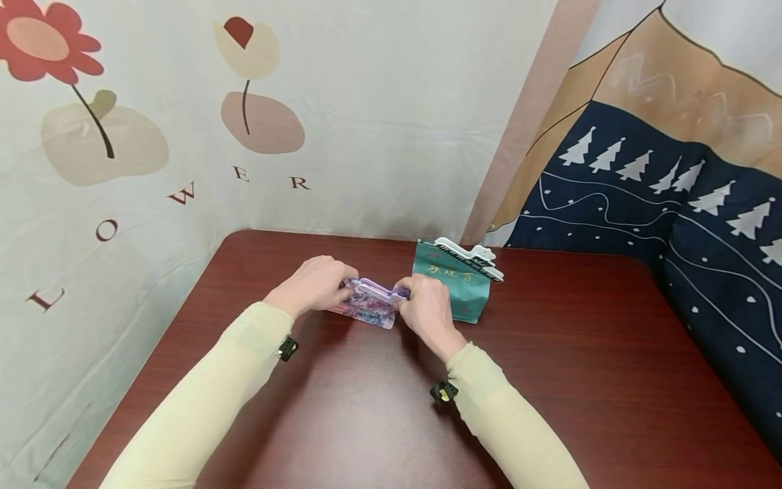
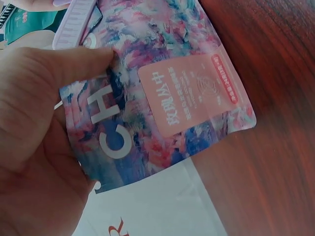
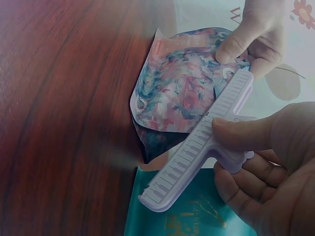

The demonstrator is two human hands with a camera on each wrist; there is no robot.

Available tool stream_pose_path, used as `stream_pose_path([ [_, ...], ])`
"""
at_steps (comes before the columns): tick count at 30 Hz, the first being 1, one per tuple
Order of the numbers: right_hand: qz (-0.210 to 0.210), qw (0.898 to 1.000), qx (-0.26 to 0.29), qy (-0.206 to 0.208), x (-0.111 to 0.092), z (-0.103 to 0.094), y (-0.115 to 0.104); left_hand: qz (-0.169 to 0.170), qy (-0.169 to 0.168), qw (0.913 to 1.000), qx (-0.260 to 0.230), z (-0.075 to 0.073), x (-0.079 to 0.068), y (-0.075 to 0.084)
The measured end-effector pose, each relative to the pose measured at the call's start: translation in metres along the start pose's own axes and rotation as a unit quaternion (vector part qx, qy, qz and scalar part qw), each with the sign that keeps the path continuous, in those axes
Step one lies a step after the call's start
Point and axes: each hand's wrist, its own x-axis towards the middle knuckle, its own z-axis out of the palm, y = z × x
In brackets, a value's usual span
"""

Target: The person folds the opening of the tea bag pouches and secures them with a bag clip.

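Observation:
A flat colourful pouch (image 1: pixel 371 314) in pink, blue and purple stands over the table, its pink label (image 2: pixel 189 98) facing the left wrist camera. My left hand (image 1: pixel 315 284) pinches the pouch's top edge near one corner, thumb on the printed face. With thumb and curled fingers my right hand (image 1: pixel 425 304) grips the handle of a pale purple sealing clip (image 3: pixel 199 140), which bears ruler-like marks. The clip slants over the pouch's top side, one end close to my left fingers and the other sticking out past the pouch. Its jaws' inner side is hidden.
Just right of my right hand a teal pouch (image 1: pixel 461 295) stands upright on the dark red table (image 1: pixel 586 353), with a white clip (image 1: pixel 469 258) across its top. Behind the table hang a pale flower-print cloth (image 1: pixel 379 136) and a navy cloth (image 1: pixel 611 197) with trees.

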Motion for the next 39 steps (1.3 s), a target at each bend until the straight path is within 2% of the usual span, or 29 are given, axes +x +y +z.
stream_pose_path([
  [6, 0.002, 1.000, 0.009, 0.012, -0.0015, 0.0017, -0.0004, -0.014, 0.006, 0.9999, -0.001, 0.0014, -0.0003, 0.0024],
  [16, 0.002, 0.999, 0.020, 0.026, -0.0003, 0.0061, -0.0025, -0.016, 0.010, 0.9998, -0.011, 0.0006, 0.0009, 0.0027],
  [24, 0.007, 1.000, 0.021, 0.020, 0.0010, 0.0050, -0.0026, -0.009, 0.017, 0.9998, -0.005, -0.0008, 0.0003, 0.0024],
  [30, 0.014, 1.000, 0.023, 0.007, 0.0011, 0.0034, -0.0020, 0.003, 0.054, 0.9981, 0.028, -0.0016, -0.0041, -0.0016],
  [32, 0.017, 1.000, 0.025, 0.004, 0.0011, 0.0029, -0.0019, -0.002, 0.062, 0.9975, 0.035, -0.0022, -0.0056, -0.0035],
  [39, 0.015, 0.999, 0.029, 0.007, 0.0012, 0.0029, -0.0020, -0.045, 0.047, 0.9978, 0.007, -0.0022, -0.0065, -0.0060],
])
